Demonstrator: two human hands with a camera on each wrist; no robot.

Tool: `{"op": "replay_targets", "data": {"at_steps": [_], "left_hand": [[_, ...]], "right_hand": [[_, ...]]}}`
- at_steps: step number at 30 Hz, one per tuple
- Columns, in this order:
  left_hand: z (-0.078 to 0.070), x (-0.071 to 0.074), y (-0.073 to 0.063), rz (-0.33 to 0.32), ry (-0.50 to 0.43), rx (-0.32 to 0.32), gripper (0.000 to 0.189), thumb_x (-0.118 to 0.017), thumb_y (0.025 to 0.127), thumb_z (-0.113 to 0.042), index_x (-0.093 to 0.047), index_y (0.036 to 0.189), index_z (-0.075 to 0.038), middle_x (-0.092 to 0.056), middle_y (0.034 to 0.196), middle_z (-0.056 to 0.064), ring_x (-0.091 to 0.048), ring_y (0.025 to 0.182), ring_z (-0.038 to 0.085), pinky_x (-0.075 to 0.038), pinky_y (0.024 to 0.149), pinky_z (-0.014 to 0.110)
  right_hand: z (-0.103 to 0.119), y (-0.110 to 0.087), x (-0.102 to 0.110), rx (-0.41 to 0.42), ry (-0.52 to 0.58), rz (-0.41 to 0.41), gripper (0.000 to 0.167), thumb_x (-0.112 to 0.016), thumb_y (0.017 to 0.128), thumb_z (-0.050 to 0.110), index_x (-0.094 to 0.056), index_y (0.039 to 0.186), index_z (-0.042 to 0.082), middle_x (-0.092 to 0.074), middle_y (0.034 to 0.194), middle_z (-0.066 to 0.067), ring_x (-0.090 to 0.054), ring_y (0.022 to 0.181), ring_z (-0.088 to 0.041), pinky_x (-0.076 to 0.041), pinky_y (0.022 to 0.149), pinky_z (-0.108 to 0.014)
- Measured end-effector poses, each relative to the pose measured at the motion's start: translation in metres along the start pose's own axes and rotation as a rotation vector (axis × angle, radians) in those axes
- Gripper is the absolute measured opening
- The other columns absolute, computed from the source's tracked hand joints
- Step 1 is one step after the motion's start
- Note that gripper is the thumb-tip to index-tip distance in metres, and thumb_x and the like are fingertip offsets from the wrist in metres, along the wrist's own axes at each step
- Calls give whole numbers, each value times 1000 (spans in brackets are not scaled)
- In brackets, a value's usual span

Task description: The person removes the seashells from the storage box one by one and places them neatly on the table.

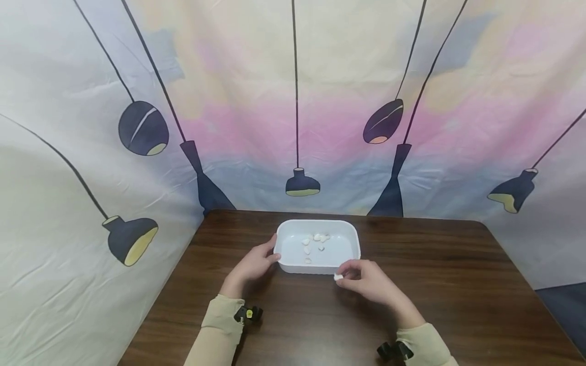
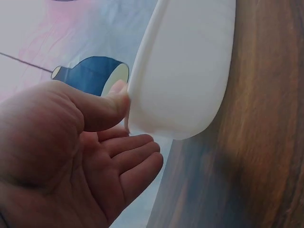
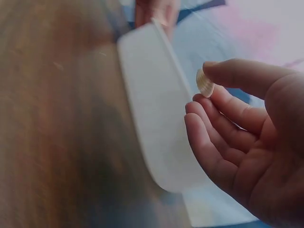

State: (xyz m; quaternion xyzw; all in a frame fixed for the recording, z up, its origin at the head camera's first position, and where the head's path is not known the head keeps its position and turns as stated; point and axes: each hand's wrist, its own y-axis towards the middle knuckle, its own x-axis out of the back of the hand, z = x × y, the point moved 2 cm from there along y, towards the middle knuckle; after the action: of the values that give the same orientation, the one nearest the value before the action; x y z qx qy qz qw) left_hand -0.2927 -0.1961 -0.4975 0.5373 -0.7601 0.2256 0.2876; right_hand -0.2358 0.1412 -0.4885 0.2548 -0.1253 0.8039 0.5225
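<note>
A white plastic tray (image 1: 339,250) with rounded corners sits on the table, several small white seashells (image 1: 317,237) lying scattered on its floor. At its left end my left hand (image 1: 254,263) pinches the rim; in the left wrist view the thumb (image 2: 107,109) lies against the edge and the other fingers are beside the end wall. My right hand (image 1: 368,279) is by the tray's near right corner. Between thumb and index finger it pinches a small ribbed seashell (image 3: 204,83), just outside the near wall and at about rim height.
The dark brown wooden table (image 1: 458,284) reaches out on both sides of the tray. Behind it hangs a cloth backdrop (image 1: 256,127) painted with black lamps. Each wrist wears a black camera mount (image 1: 249,313).
</note>
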Motion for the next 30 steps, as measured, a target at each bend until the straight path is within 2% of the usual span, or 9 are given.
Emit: {"op": "replay_targets", "data": {"at_steps": [5,9,14,19,30], "left_hand": [[-4,-3,0,-3,-14,-3,67,-59,110,-18,-29,166,2,-35,169,19,-38,154,37,-32,125,57],[-6,-2,-1,-5,-18,6,67,-59,110,-18,-29,166,2,-36,169,19,-39,154,37,-32,125,57],[-5,-1,-1,-1,-13,8,67,-59,111,-18,-29,166,2,-36,169,19,-38,154,37,-32,125,57],[-4,-1,-2,5,-13,15,67,-59,111,-19,-28,166,2,-36,169,19,-38,154,37,-32,125,56],[-3,-1,0,3,8,16,67,-60,110,-18,-29,166,1,-38,168,20,-40,153,39,-33,124,57]], "right_hand": [[-5,6,-27,23,-47,40,10,-85,92,20,-80,98,13,-73,82,8,-69,73,-9,-57,61,-27],[-7,11,-42,30,-117,13,8,-87,89,18,-82,92,14,-71,80,12,-64,69,-3,-55,61,-25],[-7,14,-57,24,-152,-40,10,-91,84,17,-82,87,13,-69,75,12,-60,67,-2,-52,60,-24],[-9,15,-65,20,-174,-74,15,-94,80,17,-81,85,14,-66,72,14,-58,67,0,-50,62,-23],[-8,16,-68,42,-210,-63,17,-95,77,13,-79,82,15,-62,71,15,-54,66,0,-47,62,-24]]}}
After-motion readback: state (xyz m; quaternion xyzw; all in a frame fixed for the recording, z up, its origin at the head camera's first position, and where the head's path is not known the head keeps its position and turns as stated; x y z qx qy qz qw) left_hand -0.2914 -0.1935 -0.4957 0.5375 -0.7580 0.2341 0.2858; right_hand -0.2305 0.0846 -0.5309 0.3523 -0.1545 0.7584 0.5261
